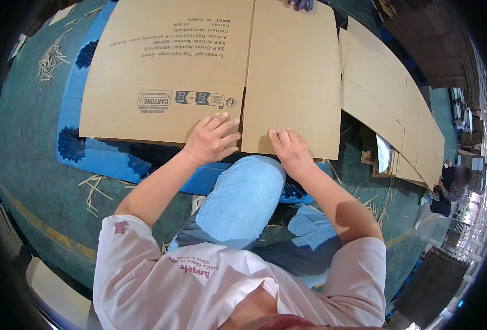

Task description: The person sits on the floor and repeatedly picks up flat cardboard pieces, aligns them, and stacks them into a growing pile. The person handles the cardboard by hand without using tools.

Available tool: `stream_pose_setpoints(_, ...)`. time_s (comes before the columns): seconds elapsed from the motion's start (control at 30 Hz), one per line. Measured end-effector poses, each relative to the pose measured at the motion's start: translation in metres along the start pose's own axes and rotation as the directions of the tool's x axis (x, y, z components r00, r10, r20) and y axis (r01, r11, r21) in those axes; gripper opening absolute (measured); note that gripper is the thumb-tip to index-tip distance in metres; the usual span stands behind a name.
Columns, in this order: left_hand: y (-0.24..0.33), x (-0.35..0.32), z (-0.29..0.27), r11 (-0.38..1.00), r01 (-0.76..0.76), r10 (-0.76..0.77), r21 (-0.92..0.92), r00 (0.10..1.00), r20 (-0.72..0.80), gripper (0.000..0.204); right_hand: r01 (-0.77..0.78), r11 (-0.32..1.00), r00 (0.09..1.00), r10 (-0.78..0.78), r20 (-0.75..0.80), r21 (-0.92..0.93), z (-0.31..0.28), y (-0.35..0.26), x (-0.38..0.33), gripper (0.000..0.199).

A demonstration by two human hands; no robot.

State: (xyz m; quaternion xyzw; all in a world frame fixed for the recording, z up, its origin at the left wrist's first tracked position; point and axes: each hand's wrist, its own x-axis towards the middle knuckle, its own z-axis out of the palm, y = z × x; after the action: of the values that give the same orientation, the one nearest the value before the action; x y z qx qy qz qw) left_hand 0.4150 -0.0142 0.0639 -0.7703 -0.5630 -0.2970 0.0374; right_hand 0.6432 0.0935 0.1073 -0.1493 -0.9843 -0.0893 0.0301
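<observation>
A large flattened cardboard carton with dark printing lies in front of me, a slot and fold line dividing it from its right panel. My left hand rests on the carton just left of the slot, its fingers slightly spread on the top. My right hand is at the near edge of the right panel, fingers over the edge with the thumb side partly hidden. At the far edge, another person's purple-gloved hand touches the board. My knee is up against the near edge.
A blue plastic pallet lies under the carton. More flattened cartons are stacked at the right. Thin strips litter the green floor. A person is farther off at the right.
</observation>
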Motion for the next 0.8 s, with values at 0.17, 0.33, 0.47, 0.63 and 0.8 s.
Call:
stream_pose_setpoints(0.17, 0.002, 0.002, 0.000, 0.994, 0.090, -0.090, -0.065, 0.996, 0.014, 0.047, -0.043, 0.998, 0.999, 0.044, 0.029, -0.048, -0.005, -0.004, 0.008, 0.039)
stream_pose_setpoints(0.33, 0.014, 0.016, -0.020, 0.974, 0.210, -0.201, -0.084, 0.974, 0.104, 0.063, -0.056, 0.997, 0.993, 0.061, 0.106, -0.048, -0.020, -0.002, 0.016, 0.040)
stream_pose_setpoints(0.47, 0.013, 0.022, -0.022, 0.988, 0.156, -0.154, -0.006, 0.978, 0.139, 0.065, -0.035, 0.996, 0.999, 0.035, -0.004, -0.076, -0.017, 0.000, 0.016, 0.040)
stream_pose_setpoints(0.63, 0.013, 0.024, -0.024, 0.990, 0.144, -0.143, 0.000, 0.977, 0.157, 0.064, -0.074, 0.994, 0.997, 0.076, 0.021, -0.076, -0.018, -0.002, 0.020, 0.042)
stream_pose_setpoints(0.8, 0.015, 0.029, -0.029, 0.987, 0.161, -0.158, -0.003, 0.968, 0.196, 0.063, -0.034, 0.999, 0.990, 0.036, 0.138, -0.022, -0.030, 0.009, 0.025, 0.051)
